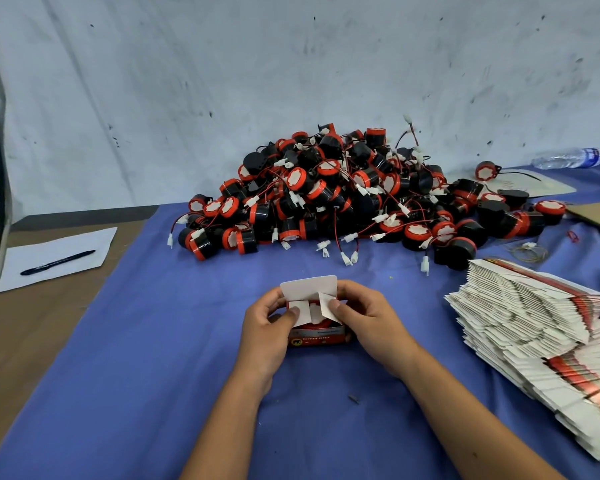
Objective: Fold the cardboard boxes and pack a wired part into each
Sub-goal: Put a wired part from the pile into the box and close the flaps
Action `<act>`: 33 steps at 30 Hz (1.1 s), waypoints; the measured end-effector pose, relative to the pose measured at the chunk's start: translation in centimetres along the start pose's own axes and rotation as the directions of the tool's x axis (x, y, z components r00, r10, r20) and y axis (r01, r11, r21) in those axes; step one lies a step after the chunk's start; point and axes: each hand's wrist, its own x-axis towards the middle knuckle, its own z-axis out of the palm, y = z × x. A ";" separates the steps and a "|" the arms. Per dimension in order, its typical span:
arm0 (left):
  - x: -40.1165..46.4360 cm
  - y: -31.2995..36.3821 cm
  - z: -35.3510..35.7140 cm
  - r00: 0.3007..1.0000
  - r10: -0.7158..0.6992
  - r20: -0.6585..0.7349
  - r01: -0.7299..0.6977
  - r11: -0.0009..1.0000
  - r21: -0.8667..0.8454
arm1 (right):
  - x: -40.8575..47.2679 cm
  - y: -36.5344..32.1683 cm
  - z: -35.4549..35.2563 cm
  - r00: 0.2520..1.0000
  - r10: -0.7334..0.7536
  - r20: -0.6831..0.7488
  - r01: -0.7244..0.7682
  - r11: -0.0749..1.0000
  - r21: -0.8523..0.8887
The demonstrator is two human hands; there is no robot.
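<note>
The small red cardboard box (315,332) stands on the blue cloth (153,341), in front of the big pile of wired parts (354,195), and both hands hold it. Its top is open: the long white lid flap (309,286) stands up at the far side, toward the pile, and the two short side flaps are folding inward. Between them I see something white with red, probably a part already inside, but it is mostly hidden.

The left hand (267,327) curls around the left side of the box and its thumb presses the left side flap down. The right hand (364,320) curls around the right side, and its thumb pushes the right flap, which is only half down.

The risk I see is at the closing. If the part's wire or white plug sits above the rim, the flaps cannot lie flat, and the lid tab may bend or crease instead of entering the slot. Too strong pressing can also crush the thin walls.

To the right of the box lies the stack of flat unfolded boxes (534,334); far to its left, a pen (58,262) on a sheet of paper (84,244)
</note>
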 end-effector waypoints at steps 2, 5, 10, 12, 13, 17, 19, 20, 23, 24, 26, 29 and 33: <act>0.0 0.0 0.0 1.000 0.002 -0.001 -0.002 1.000 0.001 | 0.1 0.2 -0.1 1.000 -0.012 -0.004 0.012 1.000 -0.021; -0.1 0.2 0.0 1.000 0.002 -0.001 -0.002 1.000 0.004 | 0.3 0.5 -0.1 0.999 -0.039 -0.027 0.036 0.995 -0.093; -0.1 0.2 0.0 1.000 0.004 -0.009 -0.004 1.000 -0.006 | 0.4 0.8 -0.2 0.997 -0.057 -0.043 0.051 0.990 -0.128; -0.2 0.2 -0.1 1.000 0.017 0.001 -0.017 1.000 -0.017 | 0.4 0.7 -0.2 0.996 -0.076 -0.043 0.070 0.989 -0.132; -0.2 0.3 -0.1 1.000 0.026 0.010 -0.026 1.000 -0.017 | 0.3 0.7 -0.2 0.995 -0.089 -0.048 0.082 0.987 -0.138; -0.1 0.0 0.2 0.998 0.059 -0.025 -0.060 0.998 -0.034 | 0.2 0.8 -0.1 0.988 -0.135 -0.079 0.122 0.981 -0.150; -0.1 -0.2 0.3 0.997 0.057 -0.046 -0.059 0.998 -0.037 | 0.2 0.7 -0.1 0.989 -0.136 -0.052 0.127 0.980 -0.154; -0.1 -0.2 0.4 0.998 0.055 -0.039 -0.056 0.998 -0.038 | 0.2 0.6 -0.1 0.992 -0.117 -0.036 0.112 0.986 -0.122; -0.2 0.2 -0.2 0.998 0.011 0.062 -0.003 0.991 -0.135 | -0.1 -0.1 -0.3 0.993 -0.117 -0.031 0.113 0.988 -0.107; -0.1 0.2 -0.7 0.994 -0.014 0.111 0.033 0.984 -0.173 | -0.2 -0.1 -0.3 0.988 -0.152 -0.022 0.146 0.975 -0.168; 0.2 -0.2 -1.7 0.977 -0.017 0.213 0.058 0.980 -0.190 | -0.2 0.1 -0.1 0.973 -0.233 0.008 0.222 0.918 -0.328; 0.0 -0.6 -2.8 0.952 0.098 0.291 -0.092 0.995 -0.035 | -0.1 0.7 0.1 0.954 -0.294 0.052 0.287 0.858 -0.426; 0.0 -0.7 -2.5 0.946 0.174 0.272 -0.208 0.973 0.098 | -0.1 0.9 0.3 0.929 -0.360 0.086 0.349 0.776 -0.524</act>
